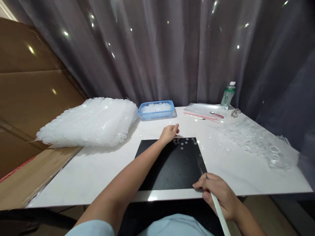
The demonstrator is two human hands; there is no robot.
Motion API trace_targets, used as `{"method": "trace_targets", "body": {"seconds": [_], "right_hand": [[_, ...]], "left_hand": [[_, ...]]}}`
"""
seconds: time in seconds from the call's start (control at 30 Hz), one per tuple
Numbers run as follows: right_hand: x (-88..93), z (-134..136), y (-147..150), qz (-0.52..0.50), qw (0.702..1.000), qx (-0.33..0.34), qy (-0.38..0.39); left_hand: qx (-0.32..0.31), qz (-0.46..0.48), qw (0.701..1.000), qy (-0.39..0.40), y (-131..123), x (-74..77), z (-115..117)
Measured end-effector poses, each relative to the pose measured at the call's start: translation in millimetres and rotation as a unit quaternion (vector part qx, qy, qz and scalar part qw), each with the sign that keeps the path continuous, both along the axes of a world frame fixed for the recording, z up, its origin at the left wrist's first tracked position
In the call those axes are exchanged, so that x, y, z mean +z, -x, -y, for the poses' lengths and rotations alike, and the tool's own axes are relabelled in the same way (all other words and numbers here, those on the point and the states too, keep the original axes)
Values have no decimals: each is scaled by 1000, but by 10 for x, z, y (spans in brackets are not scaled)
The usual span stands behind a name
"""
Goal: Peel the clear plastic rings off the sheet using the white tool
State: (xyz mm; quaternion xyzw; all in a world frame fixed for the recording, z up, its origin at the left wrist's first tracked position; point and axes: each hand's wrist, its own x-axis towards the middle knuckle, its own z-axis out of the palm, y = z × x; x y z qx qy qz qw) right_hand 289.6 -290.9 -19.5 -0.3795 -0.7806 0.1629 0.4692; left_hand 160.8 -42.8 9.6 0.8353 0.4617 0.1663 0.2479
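My left hand (169, 132) reaches over the far edge of a black mat (169, 167), its fingers bent together; whatever they may hold is too small to make out. Beside those fingers, several small clear rings (182, 144) lie on the mat's far right part. At the mat's near right corner, my right hand (216, 193) is closed around a long pale tool (220, 211). The tool's dark, thin tip points away from me, over the mat's right edge.
A big bundle of clear plastic pieces (91, 123) lies left, beside cardboard (49, 164). Behind the mat stands a blue basket (156, 114) of clear bits. Right are plastic bags (206, 108), a red-handled tool (217, 114), a bottle (228, 95) and scattered plastic scraps (256, 141).
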Motion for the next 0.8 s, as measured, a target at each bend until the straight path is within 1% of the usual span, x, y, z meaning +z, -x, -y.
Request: {"method": "trace_targets", "body": {"seconds": [0.1,0.17,0.2,0.23,0.3,0.33,0.37,0.43,0.47,0.53,0.6,0.67,0.7,0.77,0.8], "right_hand": [[-25,10,-1,3,1000,-25,2],[-44,12,-2,6,999,-39,-3],[-54,11,-2,5,999,-43,-6],[-64,10,-2,4,999,-45,-8],[-80,5,1,-4,999,-52,-14],[-85,3,4,-7,998,-57,-18],[-87,1,7,-10,998,-62,-23],[-85,1,15,-13,997,-72,-29],[-81,2,19,-14,997,-76,-32],[-72,4,22,-17,996,-80,-35],[-65,5,21,-22,996,-79,-38],[-61,6,17,-27,996,-77,-44],[-60,8,14,-29,996,-74,-46],[-58,11,9,-32,995,-74,-52],[-57,13,8,-31,995,-77,-53]], "left_hand": [[30,-51,997,-41,365,-53,26],[56,-109,991,-59,476,-122,75],[70,-150,984,-68,467,-159,105],[82,-189,976,-75,413,-195,140],[85,-234,965,-83,179,-252,231],[71,-230,967,-84,13,-272,290],[39,-218,972,-82,-172,-286,359],[-57,-171,979,-91,-560,-302,519],[-92,-143,982,-86,-746,-306,603],[-132,-77,984,-88,-1064,-301,753],[-175,-3,981,-82,-1282,-276,844],[-223,71,969,-81,-1372,-231,850],[-242,100,961,-84,-1365,-205,819],[-254,124,954,-101,-1249,-157,704],[-240,113,957,-115,-1150,-139,629]]}}
